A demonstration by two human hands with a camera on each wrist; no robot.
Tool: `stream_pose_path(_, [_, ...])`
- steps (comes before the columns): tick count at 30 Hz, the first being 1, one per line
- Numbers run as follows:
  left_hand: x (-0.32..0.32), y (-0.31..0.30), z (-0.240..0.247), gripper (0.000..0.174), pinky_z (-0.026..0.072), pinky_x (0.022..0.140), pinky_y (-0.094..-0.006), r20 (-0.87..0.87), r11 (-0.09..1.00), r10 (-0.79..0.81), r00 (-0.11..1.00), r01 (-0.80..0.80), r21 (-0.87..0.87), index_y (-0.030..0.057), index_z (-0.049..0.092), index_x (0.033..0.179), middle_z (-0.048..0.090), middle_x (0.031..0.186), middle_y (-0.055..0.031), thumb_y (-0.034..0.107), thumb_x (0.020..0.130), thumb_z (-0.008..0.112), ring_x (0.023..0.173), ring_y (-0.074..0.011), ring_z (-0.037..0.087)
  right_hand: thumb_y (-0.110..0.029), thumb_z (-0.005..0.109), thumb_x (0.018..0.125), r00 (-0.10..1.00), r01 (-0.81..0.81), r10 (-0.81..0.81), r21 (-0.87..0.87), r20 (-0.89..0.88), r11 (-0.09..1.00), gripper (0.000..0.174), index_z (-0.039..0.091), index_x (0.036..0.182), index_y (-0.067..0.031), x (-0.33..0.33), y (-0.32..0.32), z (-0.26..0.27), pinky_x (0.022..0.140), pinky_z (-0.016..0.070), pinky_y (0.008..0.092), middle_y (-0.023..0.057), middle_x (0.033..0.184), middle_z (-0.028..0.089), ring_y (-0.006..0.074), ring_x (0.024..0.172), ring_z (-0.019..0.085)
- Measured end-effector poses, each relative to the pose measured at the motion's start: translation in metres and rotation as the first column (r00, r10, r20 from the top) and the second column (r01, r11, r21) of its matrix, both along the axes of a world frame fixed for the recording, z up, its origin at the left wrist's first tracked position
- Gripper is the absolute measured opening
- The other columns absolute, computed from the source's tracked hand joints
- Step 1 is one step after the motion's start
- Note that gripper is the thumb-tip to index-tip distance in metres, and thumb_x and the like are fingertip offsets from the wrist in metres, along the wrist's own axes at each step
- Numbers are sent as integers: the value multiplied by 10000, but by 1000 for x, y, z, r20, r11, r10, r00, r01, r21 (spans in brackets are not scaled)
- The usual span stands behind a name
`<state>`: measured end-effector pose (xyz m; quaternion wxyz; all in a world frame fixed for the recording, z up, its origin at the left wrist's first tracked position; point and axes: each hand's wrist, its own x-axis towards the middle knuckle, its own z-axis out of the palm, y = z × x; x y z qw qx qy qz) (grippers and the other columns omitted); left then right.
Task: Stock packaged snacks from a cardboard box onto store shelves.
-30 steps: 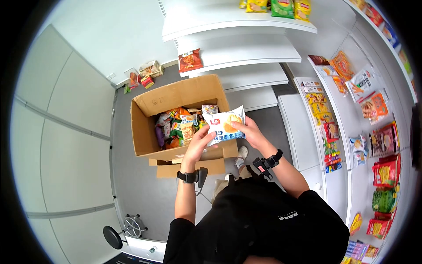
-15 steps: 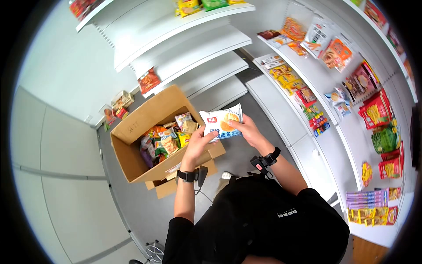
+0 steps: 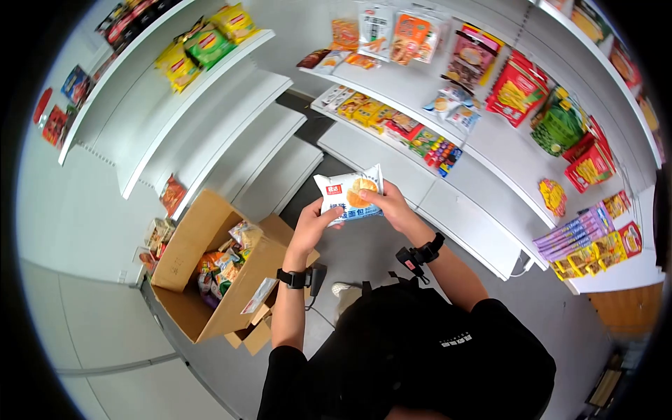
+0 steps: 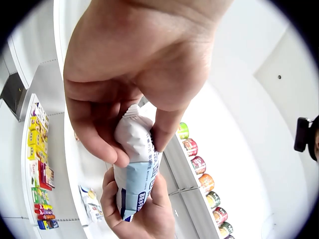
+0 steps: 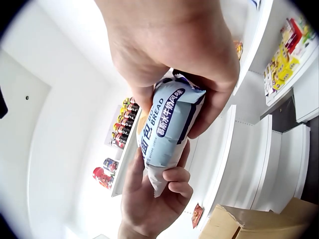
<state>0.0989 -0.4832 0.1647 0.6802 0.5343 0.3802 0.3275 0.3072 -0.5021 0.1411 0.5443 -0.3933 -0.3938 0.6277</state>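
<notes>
A white and light-blue bread packet with a picture of round buns is held in front of the body by both hands. My left hand pinches its left end, thumb on the printed front and fingers behind. At the other end my right hand grips it the same way, thumb over the bun picture. In the left wrist view the packet shows edge-on between the two hands. The right wrist view shows the packet's blue lower side, with the word BREAD on it.
An opened cardboard box full of mixed snack packets stands on the floor at the left. White shelves with snacks run along the right, two small blue-and-white packets among them. Chip bags sit on the upper left shelf.
The view has swung to the right, so the box has shifted left and down and the right-hand shelves fill more of it. Both hands keep holding the bread packet.
</notes>
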Motion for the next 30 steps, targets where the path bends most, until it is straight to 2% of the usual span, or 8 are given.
stream_pose_path(9, [118,-37,0,267,485,664,-250,13,989,-148,989,147,17,-8,599,1037,638,886,-61,190,860,627,754,-113,596,-180,617,876,991,124,-125,23,48,992,359,518,1161,15,114,-67,4,840,471,279,79,1066,615,131,958,587])
stream_pose_path(18, [208,-51,-8,304,477,657,-232,-3,966,-255,967,255,-42,6,600,1042,633,897,-43,235,847,644,754,-91,588,-194,638,864,965,261,-262,-39,-32,965,407,499,1174,29,195,-112,-7,817,478,278,90,1068,608,137,947,587])
stream_pose_path(21, [228,-47,-22,325,458,641,-206,-24,969,-233,972,230,-89,21,603,1052,632,896,-22,260,838,656,734,-70,573,-252,642,862,957,283,-285,-40,-48,958,465,488,1199,29,209,-121,-11,817,478,282,88,1074,604,141,964,581])
stream_pose_path(24, [243,-40,-29,342,440,627,-191,-41,974,-196,980,190,-125,30,606,1059,629,891,-7,269,823,673,709,-56,557,-325,640,858,954,297,-300,-144,2,944,522,487,1210,28,220,-126,-13,809,483,290,97,1080,600,150,966,582])
stream_pose_path(27, [255,-31,-27,281,439,590,-176,-71,981,-149,986,138,-138,33,597,1027,604,811,14,241,846,650,664,-43,540,-367,631,854,952,301,-305,-249,26,921,528,503,1188,21,235,-123,-31,800,493,301,98,1072,593,160,947,589])
stream_pose_path(30, [267,-12,-33,318,437,579,-175,-77,975,-184,980,172,-142,25,590,1042,597,791,18,252,835,668,654,-42,538,-355,617,861,948,309,-317,-266,14,913,486,519,1158,17,248,-122,-33,793,501,306,88,1052,588,166,925,593])
